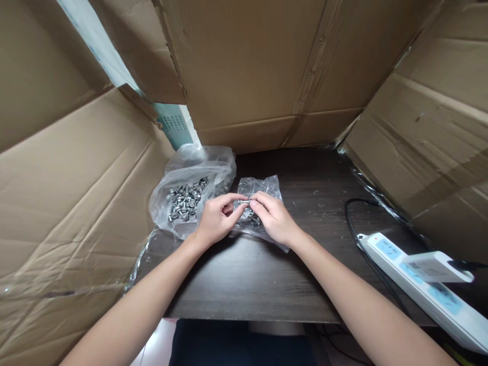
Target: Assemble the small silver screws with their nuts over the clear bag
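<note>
Both of my hands meet over a small clear plastic bag (261, 184) on the dark table. A small metal screw (244, 202) lies horizontally between them. My left hand (219, 217) pinches its left end between thumb and forefinger. My right hand (273, 216) has thumb and fingertips closed on its right end. Just below the fingertips, several metal pieces (253, 218) lie on the small bag. Left of my left hand, a larger translucent plastic bag (162, 195) stands open, holding a heap of metal screws (186, 199).
Cardboard walls (263, 61) enclose the back and both sides of the dark table (259, 279). A white power strip (419, 290) with a white plug-in adapter lies at the right, beside a black cable (347, 216).
</note>
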`<move>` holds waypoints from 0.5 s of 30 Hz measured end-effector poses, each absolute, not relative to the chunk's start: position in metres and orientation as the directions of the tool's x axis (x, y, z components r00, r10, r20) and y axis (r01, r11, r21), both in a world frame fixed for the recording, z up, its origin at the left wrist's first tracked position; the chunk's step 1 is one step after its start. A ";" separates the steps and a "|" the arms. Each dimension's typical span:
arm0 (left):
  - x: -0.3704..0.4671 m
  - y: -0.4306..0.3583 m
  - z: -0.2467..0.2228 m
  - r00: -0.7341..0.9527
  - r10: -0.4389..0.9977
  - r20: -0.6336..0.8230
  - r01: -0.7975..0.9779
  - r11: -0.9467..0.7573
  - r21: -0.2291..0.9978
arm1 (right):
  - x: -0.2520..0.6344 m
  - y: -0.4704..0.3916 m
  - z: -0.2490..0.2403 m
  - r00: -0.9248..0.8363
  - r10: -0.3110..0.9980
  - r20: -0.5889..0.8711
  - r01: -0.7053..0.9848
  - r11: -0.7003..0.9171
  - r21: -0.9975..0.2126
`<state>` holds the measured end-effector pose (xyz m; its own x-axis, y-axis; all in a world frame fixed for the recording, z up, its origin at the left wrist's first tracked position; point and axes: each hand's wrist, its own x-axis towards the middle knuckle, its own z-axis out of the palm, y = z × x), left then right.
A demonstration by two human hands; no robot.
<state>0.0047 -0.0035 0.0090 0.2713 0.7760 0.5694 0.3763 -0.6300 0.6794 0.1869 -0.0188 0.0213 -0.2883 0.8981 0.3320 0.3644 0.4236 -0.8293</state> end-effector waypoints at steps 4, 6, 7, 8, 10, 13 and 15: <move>0.004 -0.002 0.006 0.280 0.770 0.573 0.365 -0.638 0.679 | 0.187 -0.018 0.021 -0.289 0.891 0.350 0.365 0.440 -0.820; 0.004 -0.002 0.005 0.277 0.772 0.572 0.361 -0.636 0.682 | 0.187 -0.018 0.020 -0.289 0.893 0.346 0.364 0.437 -0.823; 0.004 -0.001 0.005 0.275 0.774 0.571 0.359 -0.633 0.686 | 0.187 -0.018 0.020 -0.290 0.894 0.342 0.360 0.433 -0.826; 0.004 -0.001 0.005 0.273 0.777 0.567 0.356 -0.629 0.691 | 0.187 -0.018 0.020 -0.290 0.896 0.337 0.356 0.428 -0.831; 0.004 -0.002 0.006 0.272 0.788 0.552 0.353 -0.615 0.705 | 0.187 -0.019 0.020 -0.288 0.900 0.328 0.345 0.416 -0.841; 0.005 -0.002 0.007 0.281 0.801 0.529 0.356 -0.598 0.718 | 0.187 -0.019 0.021 -0.287 0.904 0.317 0.333 0.404 -0.852; 0.004 -0.003 0.008 0.293 0.802 0.521 0.359 -0.597 0.717 | 0.187 -0.019 0.022 -0.288 0.905 0.314 0.329 0.402 -0.854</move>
<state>0.0043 -0.0030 0.0083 0.2928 0.8017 0.5211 0.3586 -0.5973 0.7174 0.1866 -0.0191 0.0217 -0.2881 0.9046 0.3142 0.3294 0.4017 -0.8545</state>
